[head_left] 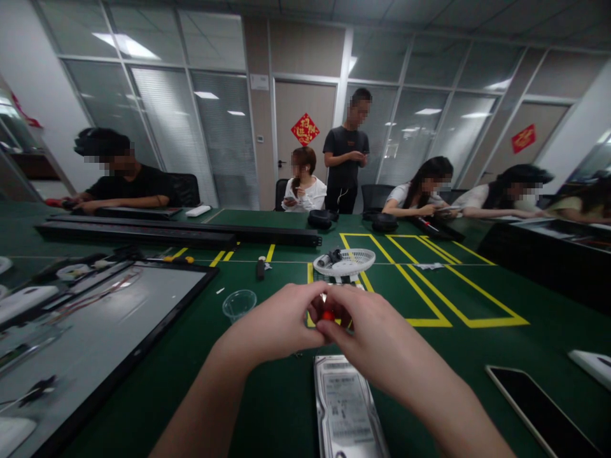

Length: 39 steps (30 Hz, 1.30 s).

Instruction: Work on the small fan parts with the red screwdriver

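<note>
A silver hard drive (347,407) lies label side up on the green table (272,407), just below the wearer's bare hands, with a dark-screened phone (544,407) off to the right and a large black-framed panel (119,331) at left. Above the drive, the right hand (367,318) is curled nearly closed, thumb and fingers around a small red object (328,315); the left hand (286,315) bends in to meet it, fingers curled beside the red piece, though whether it also grips anything cannot be told. Just beyond the left wrist stands a clear plastic cup (239,305). Farther on, a white basket (365,259) holds dark items near yellow tape lines (424,323), and long black bars (143,234) lie at left. Across the table, several people sit and one person in a dark T-shirt (347,152) stands before glass partitions (219,127).
</note>
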### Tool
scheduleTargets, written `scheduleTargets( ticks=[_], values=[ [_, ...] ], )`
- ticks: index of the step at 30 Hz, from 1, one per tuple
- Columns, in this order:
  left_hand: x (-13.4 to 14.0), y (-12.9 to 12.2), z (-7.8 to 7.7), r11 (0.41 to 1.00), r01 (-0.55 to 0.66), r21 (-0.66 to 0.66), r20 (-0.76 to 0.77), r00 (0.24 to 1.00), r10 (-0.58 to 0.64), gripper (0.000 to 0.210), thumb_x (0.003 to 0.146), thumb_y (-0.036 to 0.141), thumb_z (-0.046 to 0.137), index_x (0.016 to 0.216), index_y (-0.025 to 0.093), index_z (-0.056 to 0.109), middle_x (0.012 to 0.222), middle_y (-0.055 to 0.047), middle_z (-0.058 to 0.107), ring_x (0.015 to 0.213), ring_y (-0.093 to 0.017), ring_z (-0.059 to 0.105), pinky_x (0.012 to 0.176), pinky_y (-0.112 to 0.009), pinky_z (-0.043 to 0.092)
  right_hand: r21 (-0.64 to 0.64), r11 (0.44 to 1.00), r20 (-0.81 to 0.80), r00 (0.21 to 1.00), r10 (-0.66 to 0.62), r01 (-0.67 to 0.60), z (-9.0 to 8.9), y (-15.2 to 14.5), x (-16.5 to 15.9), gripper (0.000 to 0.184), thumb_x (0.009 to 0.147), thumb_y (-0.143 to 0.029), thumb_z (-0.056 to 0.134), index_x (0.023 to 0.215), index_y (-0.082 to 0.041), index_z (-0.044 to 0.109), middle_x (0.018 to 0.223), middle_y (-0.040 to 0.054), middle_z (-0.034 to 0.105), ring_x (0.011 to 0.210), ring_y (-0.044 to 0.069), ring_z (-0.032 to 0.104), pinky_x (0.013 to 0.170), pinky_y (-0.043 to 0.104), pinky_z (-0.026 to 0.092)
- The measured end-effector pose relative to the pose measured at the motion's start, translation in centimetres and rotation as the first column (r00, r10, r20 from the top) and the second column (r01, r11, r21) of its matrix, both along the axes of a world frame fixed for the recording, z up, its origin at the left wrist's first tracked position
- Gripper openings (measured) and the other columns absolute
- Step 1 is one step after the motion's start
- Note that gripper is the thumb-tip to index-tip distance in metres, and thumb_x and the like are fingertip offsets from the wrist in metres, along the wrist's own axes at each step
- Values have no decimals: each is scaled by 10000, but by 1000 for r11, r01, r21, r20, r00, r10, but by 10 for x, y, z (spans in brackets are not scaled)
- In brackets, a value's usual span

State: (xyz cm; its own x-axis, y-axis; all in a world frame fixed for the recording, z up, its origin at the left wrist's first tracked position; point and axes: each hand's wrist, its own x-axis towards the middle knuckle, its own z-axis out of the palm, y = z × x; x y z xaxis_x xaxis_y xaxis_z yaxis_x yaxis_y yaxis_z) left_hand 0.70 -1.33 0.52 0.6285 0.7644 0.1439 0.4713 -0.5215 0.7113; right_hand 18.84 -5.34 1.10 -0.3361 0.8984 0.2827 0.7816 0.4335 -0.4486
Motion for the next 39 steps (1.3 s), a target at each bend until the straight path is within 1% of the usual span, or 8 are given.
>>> scheduleTargets(
  ticks=[5,9,13,15,20,27,33,39],
  values=[
    [0,-1,-2,999,8,41,-14,1000,-7,376,752,170,703,1122,230,667,1114,2,716,978,-183,629,826,-296,464,-2,1000,3,1000,12,-12,-2,1,3,163,899,-141,660,1033,-229,688,1000,37,694,909,206,621,790,343,451],
    [1,1,-4,999,2,50,-12,1000,-1,339,758,136,664,1086,222,670,1064,6,718,941,-171,629,811,-293,463,9,1000,-3,1000,27,-27,-2,1,3,182,909,-133,638,1057,-230,680,1012,36,690,907,199,617,797,341,451],
    [1,2,-2,1000,-7,2,-2,1000,7,334,735,131,679,1056,221,663,1000,19,713,841,-151,618,725,-273,457,3,1000,2,1000,-4,4,1,1,1,114,906,-195,681,1018,-221,683,991,39,695,893,206,613,747,337,439],
    [1,1,-2,1000,0,12,3,1000,0,324,738,141,692,1052,216,665,1021,13,716,882,-161,629,756,-278,464,-4,1000,1,1000,-5,5,1,0,2,111,906,-185,677,1011,-219,687,975,40,694,886,206,612,738,336,436],
    [-1,0,-1,999,14,52,-11,1000,-13,345,777,141,668,1109,235,669,1097,12,722,949,-172,634,803,-291,462,-9,997,-23,997,78,-78,1,0,4,260,915,-74,582,1084,-240,691,1022,38,681,916,189,612,797,334,445],
    [0,2,-1,1000,-18,25,-10,1000,18,348,746,156,711,1083,227,663,1024,19,716,871,-161,619,746,-278,448,0,1000,-18,1000,25,-25,0,2,2,155,893,-162,686,1031,-231,682,1002,34,698,907,207,621,757,330,435],
    [0,0,-1,998,-3,61,-25,1000,4,333,781,155,666,1106,227,675,1079,3,726,933,-176,638,793,-293,457,6,998,-6,998,68,-68,0,1,3,237,926,-59,557,1040,-221,687,997,46,685,900,191,622,787,326,445],
    [-1,2,-2,999,-42,11,-40,998,43,315,746,190,714,1055,218,660,974,8,709,828,-168,625,688,-277,437,13,999,-19,999,38,-37,-2,4,1,164,895,-164,695,1040,-239,685,986,25,683,895,198,621,787,329,439]
  ],
)
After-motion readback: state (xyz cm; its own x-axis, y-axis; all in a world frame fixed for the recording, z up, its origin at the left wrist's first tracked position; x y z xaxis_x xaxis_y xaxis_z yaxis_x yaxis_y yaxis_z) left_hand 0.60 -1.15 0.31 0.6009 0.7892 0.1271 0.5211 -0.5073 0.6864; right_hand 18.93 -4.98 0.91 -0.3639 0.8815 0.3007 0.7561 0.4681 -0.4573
